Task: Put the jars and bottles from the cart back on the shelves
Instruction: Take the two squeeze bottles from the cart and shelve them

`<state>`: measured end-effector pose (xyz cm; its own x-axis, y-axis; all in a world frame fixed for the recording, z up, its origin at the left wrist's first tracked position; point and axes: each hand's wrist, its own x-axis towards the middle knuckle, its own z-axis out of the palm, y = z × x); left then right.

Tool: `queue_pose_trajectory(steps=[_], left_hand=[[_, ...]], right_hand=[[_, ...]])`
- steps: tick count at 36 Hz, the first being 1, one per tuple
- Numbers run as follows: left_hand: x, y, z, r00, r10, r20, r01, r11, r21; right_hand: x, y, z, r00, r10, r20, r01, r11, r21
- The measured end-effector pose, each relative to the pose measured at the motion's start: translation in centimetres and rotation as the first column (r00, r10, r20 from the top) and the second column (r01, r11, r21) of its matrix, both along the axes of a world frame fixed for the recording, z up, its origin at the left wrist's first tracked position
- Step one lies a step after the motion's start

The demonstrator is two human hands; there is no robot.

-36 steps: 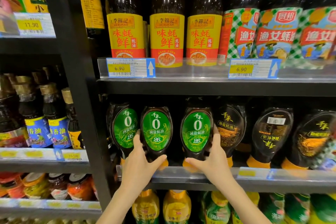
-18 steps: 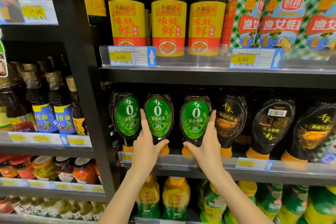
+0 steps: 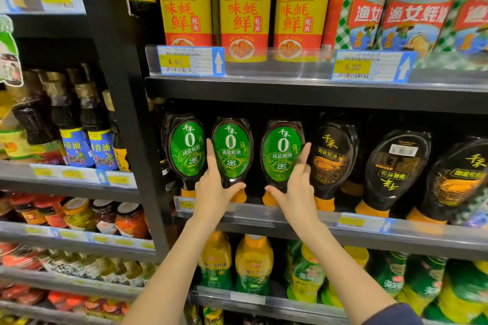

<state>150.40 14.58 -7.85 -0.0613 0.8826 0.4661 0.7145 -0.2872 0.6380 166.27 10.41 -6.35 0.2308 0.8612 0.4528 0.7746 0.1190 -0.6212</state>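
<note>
Left of my left hand: a green-label oyster sauce squeeze bottle [image 3: 188, 152] stands cap-down on the middle shelf [image 3: 303, 220], just beside my fingers.
My left hand [image 3: 215, 187]: cupped around the second green-label bottle [image 3: 232, 152], forefinger up its left side, thumb under its base.
Between my hands: a narrow dark gap separates the two held bottles.
My right hand [image 3: 297, 190]: wrapped on the third green-label bottle [image 3: 282, 154], forefinger up its right side, thumb beneath.
Right of my right hand: black-label oyster sauce bottles [image 3: 331, 161], the nearest touching my forefinger.
</note>
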Motion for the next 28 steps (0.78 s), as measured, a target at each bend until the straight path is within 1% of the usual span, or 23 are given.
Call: queue_pose_trajectory(steps=[4,11,23,28], left_hand=[[0.2,-0.1,0.2,1.0,0.026,-0.015,-0.026,1.0,-0.011],[0.7,-0.4,-0.1,0.998,0.061,0.014,-0.061,0.998,0.01],[0.6,-0.3,-0.2,0.999,0.019,0.028,-0.019,1.0,0.007],[0.3,-0.8,0.1,0.999,-0.018,0.048,0.018,1.0,-0.016]], right_hand=[[0.0,0.0,-0.1,1.0,-0.003,-0.007,0.003,1.0,0.013],[-0.3,-0.2,-0.3,0.999,-0.039,-0.008,0.039,0.999,0.02],[-0.8,-0.4,-0.1,0.996,-0.074,-0.049,0.074,0.997,0.004],[-1.0,-0.8,0.4,0.996,-0.085,-0.022,0.084,0.996,-0.03]])
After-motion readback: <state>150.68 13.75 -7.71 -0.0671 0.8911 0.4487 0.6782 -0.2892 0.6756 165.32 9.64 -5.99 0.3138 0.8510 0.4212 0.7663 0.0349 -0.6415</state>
